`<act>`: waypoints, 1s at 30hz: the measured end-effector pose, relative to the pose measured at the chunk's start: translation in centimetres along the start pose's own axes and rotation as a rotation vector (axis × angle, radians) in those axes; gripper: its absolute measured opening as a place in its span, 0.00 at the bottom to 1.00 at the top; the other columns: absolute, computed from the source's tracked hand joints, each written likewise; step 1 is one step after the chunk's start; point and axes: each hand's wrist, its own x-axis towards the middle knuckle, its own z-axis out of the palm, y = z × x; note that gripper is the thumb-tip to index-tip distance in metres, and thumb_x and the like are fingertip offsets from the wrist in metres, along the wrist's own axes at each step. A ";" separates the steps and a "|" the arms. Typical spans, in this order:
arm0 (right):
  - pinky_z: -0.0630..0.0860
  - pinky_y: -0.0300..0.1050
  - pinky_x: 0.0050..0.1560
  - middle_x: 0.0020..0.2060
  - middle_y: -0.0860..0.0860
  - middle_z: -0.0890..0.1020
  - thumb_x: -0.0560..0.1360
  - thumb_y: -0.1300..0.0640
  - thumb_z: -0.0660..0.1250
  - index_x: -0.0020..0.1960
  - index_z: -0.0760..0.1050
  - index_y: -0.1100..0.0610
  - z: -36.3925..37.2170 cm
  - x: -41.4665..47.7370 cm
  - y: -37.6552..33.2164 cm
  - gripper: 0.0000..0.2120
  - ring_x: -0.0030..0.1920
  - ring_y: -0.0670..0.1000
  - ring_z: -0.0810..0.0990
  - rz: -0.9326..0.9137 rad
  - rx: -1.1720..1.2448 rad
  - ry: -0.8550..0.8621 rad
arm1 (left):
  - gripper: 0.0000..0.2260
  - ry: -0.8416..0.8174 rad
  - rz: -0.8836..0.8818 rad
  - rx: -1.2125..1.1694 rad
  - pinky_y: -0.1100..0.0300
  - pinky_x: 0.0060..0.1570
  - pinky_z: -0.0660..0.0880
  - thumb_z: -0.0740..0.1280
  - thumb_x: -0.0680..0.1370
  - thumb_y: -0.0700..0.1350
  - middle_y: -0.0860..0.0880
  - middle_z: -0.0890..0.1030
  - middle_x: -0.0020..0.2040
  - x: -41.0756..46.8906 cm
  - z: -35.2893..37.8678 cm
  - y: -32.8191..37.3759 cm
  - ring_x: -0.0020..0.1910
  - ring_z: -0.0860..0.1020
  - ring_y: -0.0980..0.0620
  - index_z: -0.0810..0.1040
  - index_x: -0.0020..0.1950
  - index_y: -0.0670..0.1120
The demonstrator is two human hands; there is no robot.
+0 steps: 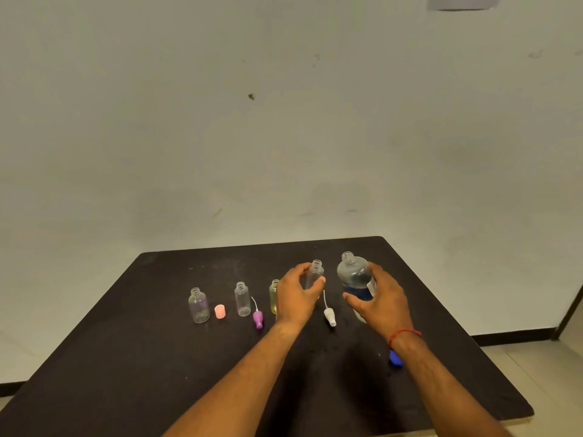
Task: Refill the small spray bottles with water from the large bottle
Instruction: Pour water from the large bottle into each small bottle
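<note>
While left hand (295, 294) grips small bottle (315, 274), right hand (383, 298) grips large bottle (353, 274)

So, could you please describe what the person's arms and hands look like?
The left hand and right hand are bare: no gloves, and no rings that I can see. No sleeves are in view. The only thing worn is a thin red thread round the right wrist.

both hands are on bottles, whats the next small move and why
Probably lift and tilt the large bottle in the right hand toward the small clear bottle gripped by the left hand: both necks are uncapped and side by side.
</note>
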 end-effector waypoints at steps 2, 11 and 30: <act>0.78 0.48 0.57 0.59 0.48 0.78 0.64 0.45 0.79 0.66 0.69 0.47 -0.3 0.5 -0.6 0.34 0.59 0.51 0.76 -0.030 -0.058 -0.041 | 0.16 -0.010 0.011 0.008 0.70 0.53 0.75 0.75 0.75 0.51 0.60 0.82 0.55 0.0 -1.0 0.2 0.53 0.80 0.63 0.82 0.62 0.53; 0.75 0.47 0.57 0.60 0.50 0.77 0.66 0.48 0.78 0.68 0.68 0.47 -0.7 1.4 -2.7 0.34 0.60 0.52 0.74 -0.117 -0.205 -0.134 | 0.17 -0.052 0.055 0.009 0.74 0.49 0.73 0.76 0.74 0.50 0.66 0.79 0.50 -0.2 -3.7 0.4 0.54 0.77 0.69 0.82 0.62 0.56; 0.78 0.52 0.54 0.57 0.49 0.77 0.69 0.45 0.73 0.71 0.66 0.46 -2.1 1.9 -5.3 0.32 0.59 0.52 0.73 -0.238 -0.455 -0.219 | 0.14 -0.100 0.085 0.059 0.59 0.53 0.79 0.75 0.73 0.50 0.59 0.82 0.49 -0.5 -6.2 0.7 0.50 0.80 0.60 0.84 0.59 0.55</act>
